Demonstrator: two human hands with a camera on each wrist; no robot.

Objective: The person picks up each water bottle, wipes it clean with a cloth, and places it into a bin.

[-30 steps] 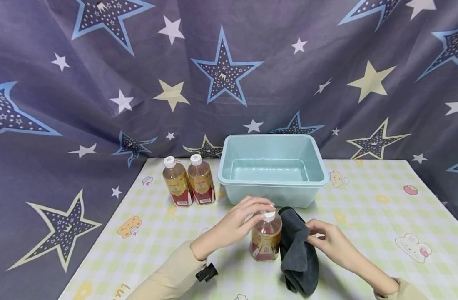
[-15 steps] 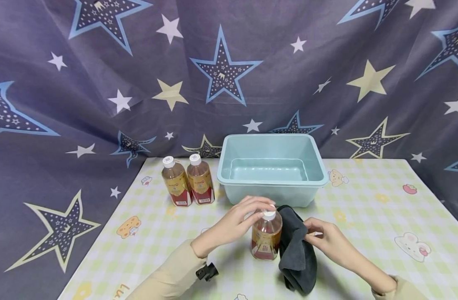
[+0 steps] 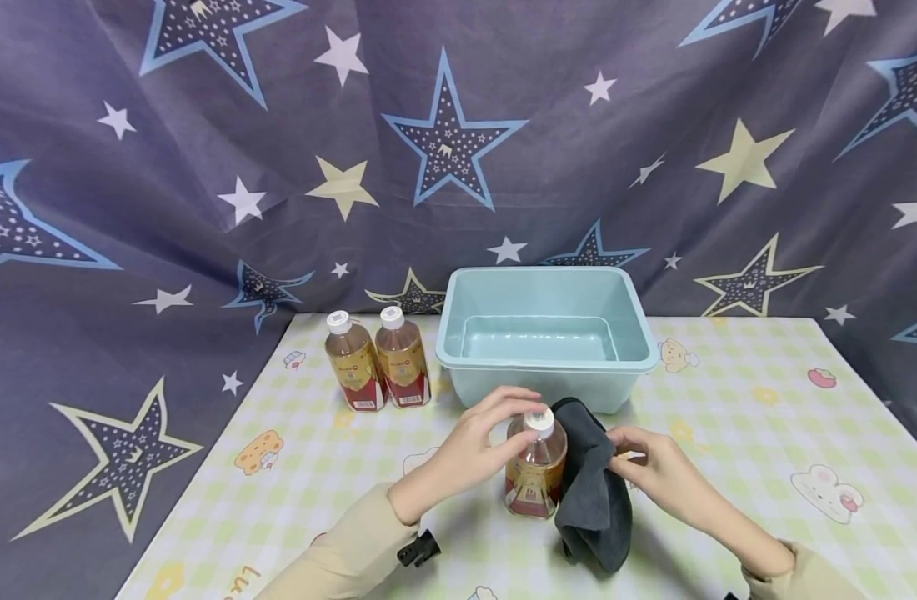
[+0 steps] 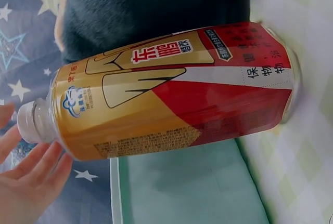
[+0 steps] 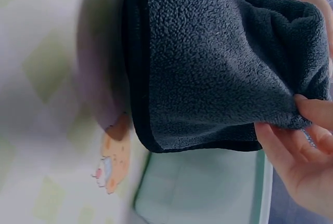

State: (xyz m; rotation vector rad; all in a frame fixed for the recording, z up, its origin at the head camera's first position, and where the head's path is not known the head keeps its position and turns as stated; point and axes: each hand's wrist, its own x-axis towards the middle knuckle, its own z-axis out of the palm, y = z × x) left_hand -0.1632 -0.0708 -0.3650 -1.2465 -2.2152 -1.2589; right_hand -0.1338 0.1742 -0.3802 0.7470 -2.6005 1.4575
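Note:
A clear drink bottle (image 3: 536,483) with a white cap and a gold-and-red label stands upright in front of the tub. My left hand (image 3: 473,450) has its thumb and fingers around the cap and neck; in the left wrist view its fingertips (image 4: 54,156) lie at the bottle's shoulder. Close against the bottle's right side hangs a dark grey cloth (image 3: 597,492), folded and fuzzy with a black edge. My right hand (image 3: 657,471) pinches the cloth between thumb and fingers, as the right wrist view shows; part of the bottle is hidden behind it there.
Two similar bottles (image 3: 355,367) stand side by side at the back left. A light blue plastic tub (image 3: 544,387) sits at the back, right behind the held bottle. The table wears a green checked cloth (image 3: 736,433); a star-patterned curtain (image 3: 563,100) hangs behind it.
My left fingers have shifted off the top of the cap, which now shows between them. The cloth has moved slightly up and left, with my right hand still pinching it.

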